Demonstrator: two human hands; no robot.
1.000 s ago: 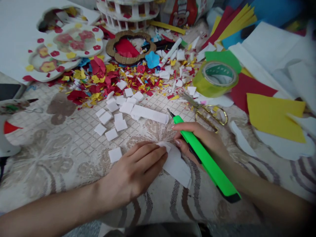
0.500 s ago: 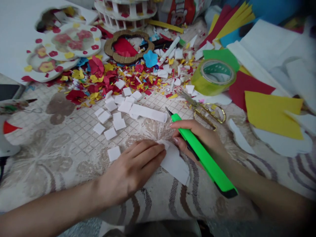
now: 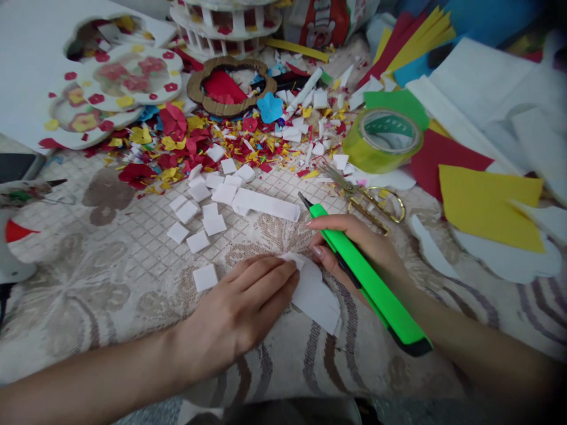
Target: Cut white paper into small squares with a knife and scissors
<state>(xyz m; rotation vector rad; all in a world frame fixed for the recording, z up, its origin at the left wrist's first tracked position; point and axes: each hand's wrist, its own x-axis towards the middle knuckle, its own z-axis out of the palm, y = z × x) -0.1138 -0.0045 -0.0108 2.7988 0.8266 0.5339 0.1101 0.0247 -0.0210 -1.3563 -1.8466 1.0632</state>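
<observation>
A bright green utility knife slants across my right hand, which is closed around it. The knife's blade tip points away from me, above the cloth and apart from the paper. My left hand presses its fingers together on a curved piece of white paper, holding it against the table; part of that piece is hidden under the fingers. Just beyond my left hand lie several small white squares and a white strip. One square sits by itself beside my left knuckles.
Gold-handled scissors and a roll of yellow tape lie beyond my right hand. Red, yellow and white scraps spread across the patterned tablecloth. A cardboard ring and a white tiered model stand behind. Coloured sheets lie right.
Both hands stay almost in place. The knife's back end has shifted very slightly to the right, and the left fingers have moved a little on the paper.
</observation>
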